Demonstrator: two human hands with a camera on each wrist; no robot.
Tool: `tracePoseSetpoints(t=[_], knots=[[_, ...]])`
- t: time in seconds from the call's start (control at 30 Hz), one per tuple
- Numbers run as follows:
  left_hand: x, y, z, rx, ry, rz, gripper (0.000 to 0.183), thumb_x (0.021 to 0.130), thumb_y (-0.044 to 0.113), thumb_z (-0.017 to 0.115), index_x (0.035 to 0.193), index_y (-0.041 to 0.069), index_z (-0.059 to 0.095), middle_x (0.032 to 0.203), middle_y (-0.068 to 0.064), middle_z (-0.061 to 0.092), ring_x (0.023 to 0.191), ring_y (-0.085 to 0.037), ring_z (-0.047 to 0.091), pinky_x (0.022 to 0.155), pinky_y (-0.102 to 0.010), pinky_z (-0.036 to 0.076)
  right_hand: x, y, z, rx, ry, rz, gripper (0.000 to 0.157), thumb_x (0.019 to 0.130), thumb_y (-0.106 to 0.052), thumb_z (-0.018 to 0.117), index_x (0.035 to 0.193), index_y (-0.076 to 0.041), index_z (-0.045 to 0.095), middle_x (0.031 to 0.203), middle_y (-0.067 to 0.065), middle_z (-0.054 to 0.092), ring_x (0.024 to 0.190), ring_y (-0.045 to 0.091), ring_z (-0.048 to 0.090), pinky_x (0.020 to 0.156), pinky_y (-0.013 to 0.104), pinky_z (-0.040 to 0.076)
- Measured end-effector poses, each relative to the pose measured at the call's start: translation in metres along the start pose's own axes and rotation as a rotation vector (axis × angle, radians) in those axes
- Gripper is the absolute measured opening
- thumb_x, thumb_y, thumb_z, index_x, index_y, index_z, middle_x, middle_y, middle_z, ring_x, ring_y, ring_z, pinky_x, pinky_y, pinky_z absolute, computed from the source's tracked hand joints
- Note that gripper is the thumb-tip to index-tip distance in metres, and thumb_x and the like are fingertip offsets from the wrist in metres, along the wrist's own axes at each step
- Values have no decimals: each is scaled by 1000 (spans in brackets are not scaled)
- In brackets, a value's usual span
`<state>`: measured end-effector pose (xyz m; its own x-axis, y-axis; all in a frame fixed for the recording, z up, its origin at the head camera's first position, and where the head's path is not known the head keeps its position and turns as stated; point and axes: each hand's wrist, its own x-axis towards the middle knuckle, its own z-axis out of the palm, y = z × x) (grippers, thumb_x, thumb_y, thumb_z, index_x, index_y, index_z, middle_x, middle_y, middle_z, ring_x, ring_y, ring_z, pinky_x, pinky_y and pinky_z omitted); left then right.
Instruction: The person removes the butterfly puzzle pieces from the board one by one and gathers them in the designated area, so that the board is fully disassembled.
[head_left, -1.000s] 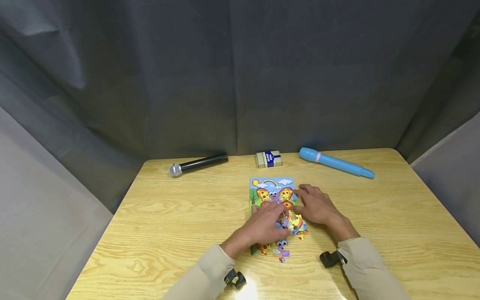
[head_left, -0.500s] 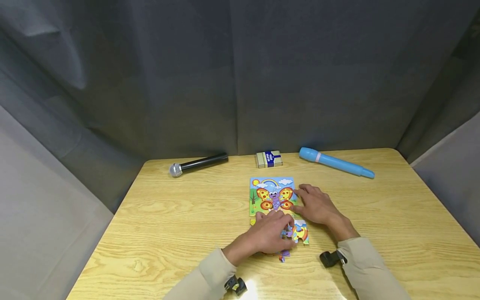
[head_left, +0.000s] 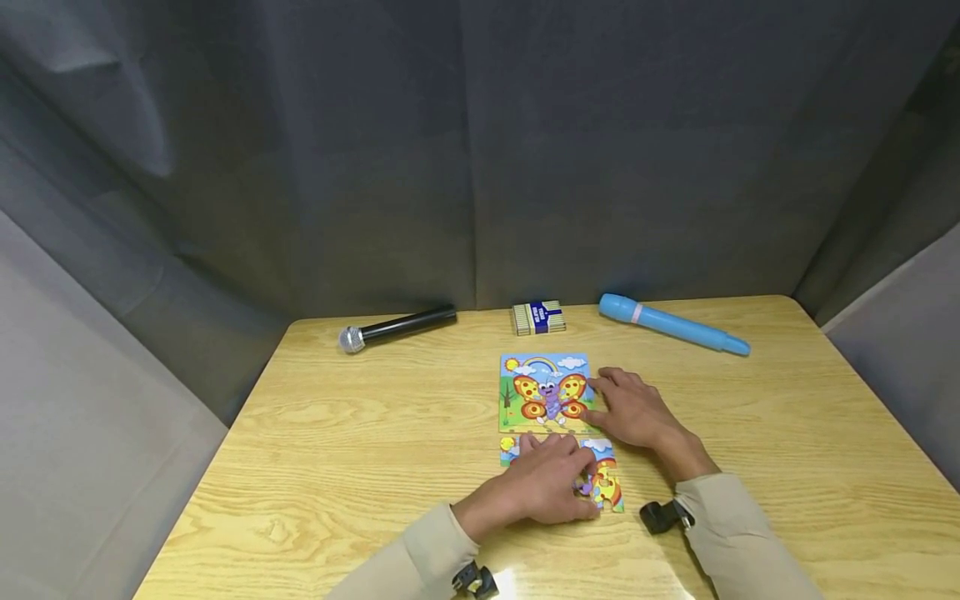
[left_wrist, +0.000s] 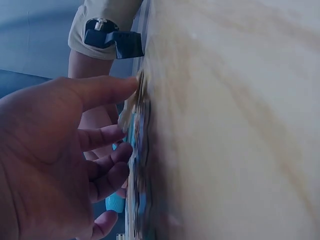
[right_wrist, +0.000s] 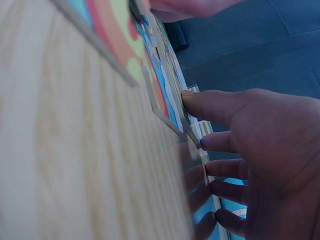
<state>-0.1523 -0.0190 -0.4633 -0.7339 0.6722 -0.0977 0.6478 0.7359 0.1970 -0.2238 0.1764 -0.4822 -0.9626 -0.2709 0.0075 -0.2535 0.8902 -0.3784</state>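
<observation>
A puzzle board (head_left: 543, 385) with a butterfly, sun and rainbow picture lies on the wooden table. My right hand (head_left: 633, 408) rests at its right side, the thumb over the lower right part and the fingers along the edge. Nearer to me, my left hand (head_left: 546, 485) covers most of a group of jigsaw pieces (head_left: 607, 485), its fingers spread and touching them. A piece with a yellow sun (head_left: 507, 445) shows beyond its fingertips. In the left wrist view, the left thumb (left_wrist: 112, 91) touches the edge of the pieces. The pieces beneath the palm are hidden.
Along the table's back edge lie a black microphone (head_left: 397, 327) with a silver head, a small striped box (head_left: 538, 317) with a blue label, and a long blue tapered stick (head_left: 675, 326) with a pale band. A dark curtain (head_left: 375, 167) hangs behind.
The left hand has slid toward me with the jigsaw pieces beneath it, off the puzzle board, uncovering the butterfly picture. The right hand has stayed at the board's right side.
</observation>
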Motion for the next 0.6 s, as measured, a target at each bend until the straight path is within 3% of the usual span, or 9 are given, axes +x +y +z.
tracePoseSetpoints(t=[0.33, 0.6], knots=[[0, 4, 2, 42, -17, -16, 37, 74, 57, 74, 94, 33, 54, 91, 17, 46, 87, -4, 42, 74, -31, 23, 0, -1, -2, -1, 14, -13, 60, 90, -43, 63, 137, -7, 53, 146, 22, 40, 133, 44, 36, 101, 66, 30], [2, -9, -5, -39, -1, -48, 43, 79, 58, 70, 110, 31, 57, 100, 16, 50, 91, -4, 43, 76, -31, 25, 0, 0, 1, 7, 0, 4, 62, 90, -44, 62, 139, -8, 51, 147, 22, 39, 135, 44, 35, 103, 66, 28]])
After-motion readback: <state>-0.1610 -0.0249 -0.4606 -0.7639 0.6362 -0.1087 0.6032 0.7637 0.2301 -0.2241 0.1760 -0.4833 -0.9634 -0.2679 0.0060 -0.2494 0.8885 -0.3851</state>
